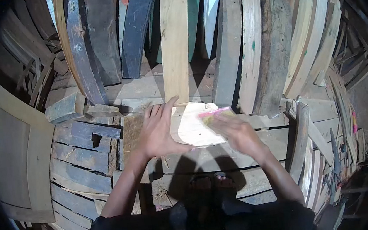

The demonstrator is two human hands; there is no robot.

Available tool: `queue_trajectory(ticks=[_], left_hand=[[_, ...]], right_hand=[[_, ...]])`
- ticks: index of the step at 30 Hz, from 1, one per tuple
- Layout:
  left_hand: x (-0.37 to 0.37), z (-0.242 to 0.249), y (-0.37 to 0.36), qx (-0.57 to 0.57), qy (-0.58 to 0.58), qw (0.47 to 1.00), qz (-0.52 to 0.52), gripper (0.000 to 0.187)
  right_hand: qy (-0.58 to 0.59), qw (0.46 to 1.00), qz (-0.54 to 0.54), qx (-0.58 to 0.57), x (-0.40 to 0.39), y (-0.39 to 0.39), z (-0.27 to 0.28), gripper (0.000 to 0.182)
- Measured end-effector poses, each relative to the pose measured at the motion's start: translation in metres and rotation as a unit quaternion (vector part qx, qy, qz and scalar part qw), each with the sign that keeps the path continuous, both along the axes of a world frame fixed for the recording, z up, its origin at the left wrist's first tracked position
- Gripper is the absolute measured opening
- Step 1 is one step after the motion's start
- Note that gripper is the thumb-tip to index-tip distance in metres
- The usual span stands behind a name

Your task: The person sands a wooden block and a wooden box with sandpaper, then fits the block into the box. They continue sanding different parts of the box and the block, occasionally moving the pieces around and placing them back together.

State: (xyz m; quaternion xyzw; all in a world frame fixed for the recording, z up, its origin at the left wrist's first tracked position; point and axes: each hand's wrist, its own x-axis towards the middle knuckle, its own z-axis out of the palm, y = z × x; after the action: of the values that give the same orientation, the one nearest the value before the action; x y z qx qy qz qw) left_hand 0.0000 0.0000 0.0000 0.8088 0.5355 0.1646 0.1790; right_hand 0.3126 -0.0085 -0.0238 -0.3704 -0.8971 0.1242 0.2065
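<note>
A pale, flat wooden piece with a curved, cut-out outline (pixel 196 129) lies on the plank surface in front of me. A small dark hole shows near its lower middle. My left hand (pixel 159 130) braces its left end, with the thumb along the near edge and the fingers spread toward the far edge. Over the piece's right side, my right hand (pixel 235 130) presses down on a pink-and-yellow sheet (pixel 216 113) that looks like sandpaper. That hand is slightly blurred, and its fingers cover most of the sheet.
Long boards stand in a row at the back, among them a pale plank (pixel 175 41) just beyond the piece. A wood block (pixel 66 108) rests at the left. Gaps run between the floor planks (pixel 82 174). Scrap wood (pixel 333 145) is piled on the right; my feet (pixel 211 181) are close by.
</note>
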Motion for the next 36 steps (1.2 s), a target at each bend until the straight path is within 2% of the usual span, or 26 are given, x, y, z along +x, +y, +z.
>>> queue_trajectory(ticks=[1,2,5,9,11,13,14,18,22,25,26,30,33,34,36], left_hand=[[-0.001,0.001,0.001,0.001,0.003,1.000,0.000,0.150],[-0.001,0.003,0.002,0.004,0.006,1.000,0.002,0.150],[-0.001,-0.004,0.000,0.029,-0.025,0.999,-0.004,0.150],[-0.002,-0.009,0.001,0.031,-0.033,0.999,-0.005,0.150],[-0.001,-0.005,0.001,0.034,-0.024,0.999,0.000,0.149],[-0.001,-0.007,-0.001,0.049,-0.025,0.998,-0.004,0.149],[-0.001,-0.008,-0.001,0.056,-0.025,0.998,-0.009,0.149],[0.000,-0.008,0.001,0.039,-0.023,0.999,0.000,0.148],[-0.001,-0.008,0.001,0.047,-0.010,0.999,-0.004,0.147],[-0.002,-0.009,0.001,0.046,-0.002,0.999,-0.010,0.147],[-0.001,-0.008,0.003,0.047,-0.002,0.999,-0.008,0.146],[-0.002,-0.009,0.002,0.053,0.002,0.999,-0.005,0.147],[-0.001,-0.011,-0.001,0.051,-0.002,0.999,-0.012,0.147],[-0.001,-0.009,0.003,0.038,-0.008,0.999,-0.013,0.147],[0.000,-0.007,0.004,0.022,0.003,1.000,-0.002,0.148]], right_hand=[[0.014,0.999,-0.037,0.019,0.001,0.003,0.003,0.049],[0.004,0.999,-0.027,0.026,-0.003,-0.003,0.005,0.049],[0.006,0.997,0.079,-0.008,-0.024,-0.030,0.009,0.052],[0.029,0.999,-0.030,0.019,-0.003,0.012,0.002,0.049],[0.028,0.999,-0.006,0.023,-0.013,-0.002,0.001,0.048],[0.024,0.995,0.098,-0.003,-0.032,-0.026,0.006,0.046],[0.037,0.993,0.107,-0.034,-0.032,-0.023,0.008,0.047],[0.099,0.995,-0.018,-0.009,-0.009,0.019,-0.004,0.047],[0.068,0.992,0.091,-0.062,-0.035,-0.018,0.002,0.044],[0.109,0.992,0.010,-0.069,-0.019,0.016,0.011,0.049],[0.128,0.990,-0.022,-0.057,-0.010,0.026,-0.004,0.050],[0.085,0.985,0.121,-0.090,-0.039,-0.015,0.008,0.046],[0.101,0.988,0.062,-0.095,-0.024,0.021,0.001,0.047],[0.114,0.991,0.027,-0.059,-0.020,0.031,0.004,0.045],[0.074,0.993,0.066,-0.058,-0.025,0.022,0.007,0.045]])
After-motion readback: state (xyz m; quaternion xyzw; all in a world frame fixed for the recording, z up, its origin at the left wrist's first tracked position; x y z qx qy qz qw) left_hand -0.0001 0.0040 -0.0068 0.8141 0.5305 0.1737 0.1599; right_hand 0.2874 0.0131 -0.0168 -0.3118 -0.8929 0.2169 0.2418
